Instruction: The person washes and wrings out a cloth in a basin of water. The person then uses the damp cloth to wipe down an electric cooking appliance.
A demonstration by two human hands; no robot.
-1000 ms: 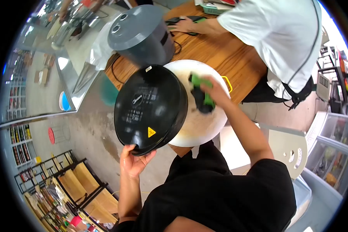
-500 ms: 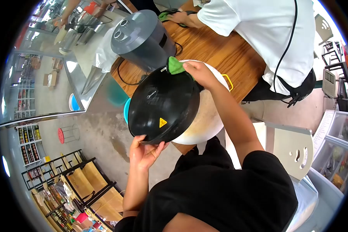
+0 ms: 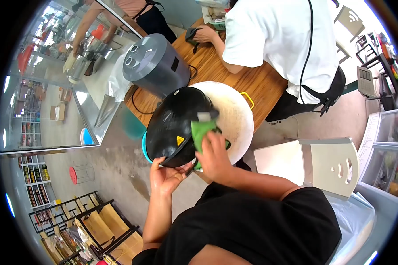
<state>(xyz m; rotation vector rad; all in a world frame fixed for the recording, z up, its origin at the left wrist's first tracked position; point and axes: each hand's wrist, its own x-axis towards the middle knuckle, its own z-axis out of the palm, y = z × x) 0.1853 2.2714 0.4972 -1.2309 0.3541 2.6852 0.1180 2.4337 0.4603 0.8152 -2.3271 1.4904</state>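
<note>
Left hand (image 3: 164,179), partly hidden, grips the black appliance (image 3: 170,126) at its six o'clock; right hand (image 3: 215,157) clutches blurred green cloth (image 3: 201,130) at four.

A glossy, round black appliance (image 3: 174,123) tilts, green cloth (image 3: 201,131) at its side.

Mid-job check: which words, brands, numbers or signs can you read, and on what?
No words or numbers are legible.
Yellow warning triangle, black round appliance: symbol too small.
Pale logo, same appliance: too blurred.
White sticker, its rim: too small.
White marked strip, by clear drawers: too small.
</note>
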